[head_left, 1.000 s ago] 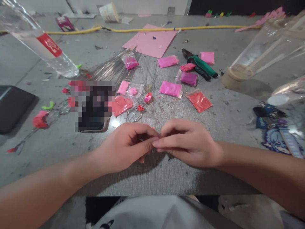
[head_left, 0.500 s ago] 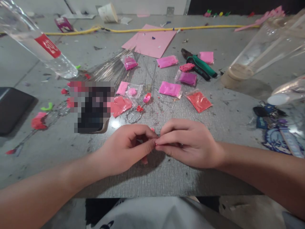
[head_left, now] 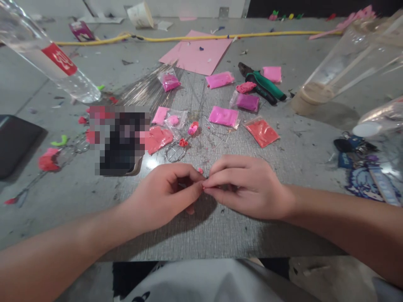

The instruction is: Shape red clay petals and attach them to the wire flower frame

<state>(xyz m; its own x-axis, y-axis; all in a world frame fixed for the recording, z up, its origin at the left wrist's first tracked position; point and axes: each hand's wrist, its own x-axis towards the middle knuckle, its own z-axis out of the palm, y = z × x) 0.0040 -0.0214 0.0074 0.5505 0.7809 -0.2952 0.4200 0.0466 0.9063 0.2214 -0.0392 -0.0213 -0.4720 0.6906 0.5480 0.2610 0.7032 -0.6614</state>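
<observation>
Low over the front of the table, my left hand (head_left: 168, 197) and my right hand (head_left: 248, 186) meet at the fingertips. Both are closed in a pinch around a tiny red piece of modelling clay (head_left: 204, 188), mostly hidden by the fingers. A pink clay crumb (head_left: 200, 170) lies just behind the fingertips. Beyond the hands are a twisted wire ring (head_left: 175, 152) with a small red clay flower (head_left: 183, 142) and a pink-and-red clay flower (head_left: 193, 128). An orange-red clay sheet (head_left: 158, 139) lies left of these.
Clay packets, including a red one (head_left: 262, 131) and a pink one (head_left: 223, 116), lie ahead near green-handled pliers (head_left: 261, 84). Wires (head_left: 147, 88) spread behind a phone (head_left: 121, 144). A water bottle (head_left: 59, 63) stands left; plastic cups (head_left: 324, 79) and keyrings (head_left: 362, 167) are right.
The hands stay together while the fingertips shift slightly. The red clay between them shows a little more than a second ago. Table objects drift slightly left in view.
</observation>
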